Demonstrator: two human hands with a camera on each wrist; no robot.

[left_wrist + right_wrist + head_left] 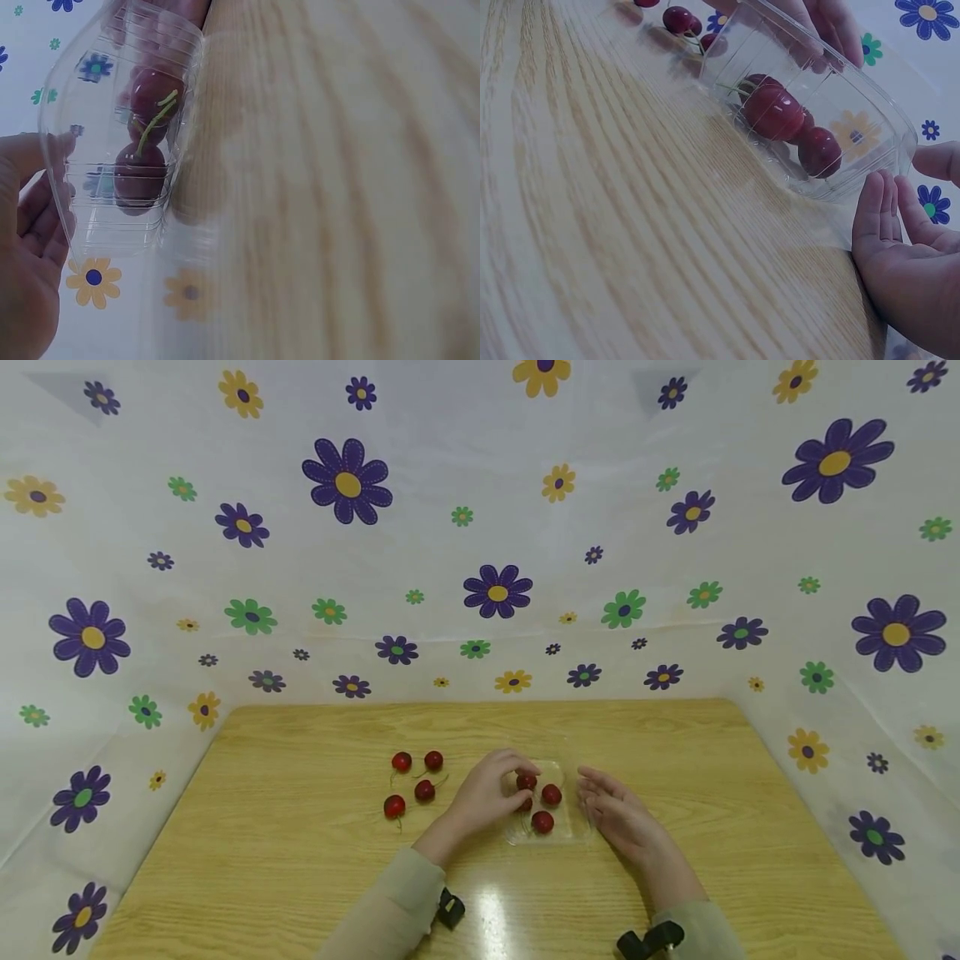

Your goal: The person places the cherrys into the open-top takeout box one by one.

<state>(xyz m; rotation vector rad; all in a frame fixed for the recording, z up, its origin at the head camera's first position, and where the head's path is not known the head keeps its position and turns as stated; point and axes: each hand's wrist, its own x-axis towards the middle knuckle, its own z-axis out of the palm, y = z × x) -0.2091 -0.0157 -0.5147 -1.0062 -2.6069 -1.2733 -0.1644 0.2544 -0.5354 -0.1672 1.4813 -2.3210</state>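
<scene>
Left of the clear box [742, 54], four loose cherries [424, 790] lie on the wooden table [300, 860]; the left hand [486, 785] arches over the box's left side, thumb and fingers parted, pinching nothing I can see. Inside sit four boxed cherries [551, 795], and I'd lower any others gently beside them. Right of the box, the right hand [622, 818] is unclenched, best kept as a light brace; I read no brand, label or writing.

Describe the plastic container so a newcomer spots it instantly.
On the wooden table, find the left hand and right hand. Between them sits the clear plastic container, set apart from the loose cherries nearby by its see-through walls.
</scene>
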